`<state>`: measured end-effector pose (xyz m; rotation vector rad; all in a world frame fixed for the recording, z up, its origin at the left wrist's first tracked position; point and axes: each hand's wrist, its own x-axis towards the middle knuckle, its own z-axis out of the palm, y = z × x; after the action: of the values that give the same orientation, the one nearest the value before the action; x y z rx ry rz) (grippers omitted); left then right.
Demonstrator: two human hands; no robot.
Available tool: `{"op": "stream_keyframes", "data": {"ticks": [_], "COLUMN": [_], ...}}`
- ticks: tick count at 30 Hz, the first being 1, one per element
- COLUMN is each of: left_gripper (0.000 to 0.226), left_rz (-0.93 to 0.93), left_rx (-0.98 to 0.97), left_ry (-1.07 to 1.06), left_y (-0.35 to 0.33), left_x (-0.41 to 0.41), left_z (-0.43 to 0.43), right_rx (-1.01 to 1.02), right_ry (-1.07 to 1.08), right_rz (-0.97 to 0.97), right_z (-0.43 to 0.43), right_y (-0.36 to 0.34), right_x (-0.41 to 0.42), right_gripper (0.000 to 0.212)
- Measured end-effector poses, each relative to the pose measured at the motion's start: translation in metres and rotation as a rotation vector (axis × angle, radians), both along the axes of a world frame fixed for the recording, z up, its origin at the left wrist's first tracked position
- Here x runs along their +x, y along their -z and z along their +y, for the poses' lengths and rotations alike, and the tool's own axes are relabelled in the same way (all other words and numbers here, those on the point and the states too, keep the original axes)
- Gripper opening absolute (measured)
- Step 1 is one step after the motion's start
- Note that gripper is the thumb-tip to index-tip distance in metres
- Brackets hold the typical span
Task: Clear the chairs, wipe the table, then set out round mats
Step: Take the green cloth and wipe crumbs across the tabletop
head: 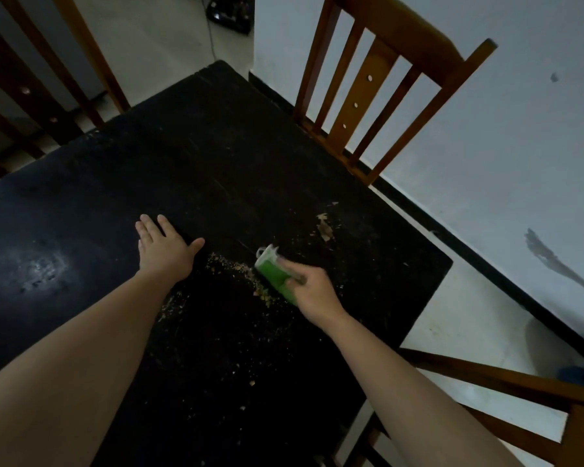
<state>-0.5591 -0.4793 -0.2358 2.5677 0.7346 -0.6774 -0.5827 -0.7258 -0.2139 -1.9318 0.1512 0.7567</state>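
A dark wooden table [199,156] fills the middle of the head view. Pale crumbs [240,269] lie scattered on it between my two hands, with more specks nearer to me. My right hand [314,294] is shut on a green and white scrubbing pad [274,273], pressed edge-down onto the tabletop beside the crumbs. My left hand [164,246] lies flat on the table, palm down, fingers spread, just left of the crumb line. No round mats are in view.
A wooden slat-back chair [381,85] stands at the table's far right side against a white wall. Another chair [506,396] is at the near right, and a third chair back [34,82] is at the far left. Chipped patches [325,227] mark the tabletop.
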Motion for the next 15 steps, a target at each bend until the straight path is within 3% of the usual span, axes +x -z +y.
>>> {"op": "stream_keyframes", "data": {"ticks": [3, 7, 12, 15], "left_gripper": [0.091, 0.089, 0.088, 0.088], "left_rz": [-0.002, 0.001, -0.007, -0.003], "left_rx": [-0.004, 0.010, 0.025, 0.025], "left_ry": [-0.012, -0.011, 0.001, 0.004], "left_y": [0.000, 0.003, 0.008, 0.010], "left_x": [0.000, 0.001, 0.001, 0.002], "left_z": [-0.003, -0.005, -0.004, -0.005], "right_rx": [0.044, -0.182, -0.428, -0.519], "right_ry": [0.385, 0.676, 0.870, 0.857], "right_rz": [-0.042, -0.178, -0.262, -0.211], "right_z": [-0.033, -0.100, -0.171, -0.180], "right_y": [-0.009, -0.010, 0.015, 0.032], "right_x": [0.019, 0.047, 0.053, 0.051], "right_gripper": [0.049, 0.049, 0.042, 0.043]}}
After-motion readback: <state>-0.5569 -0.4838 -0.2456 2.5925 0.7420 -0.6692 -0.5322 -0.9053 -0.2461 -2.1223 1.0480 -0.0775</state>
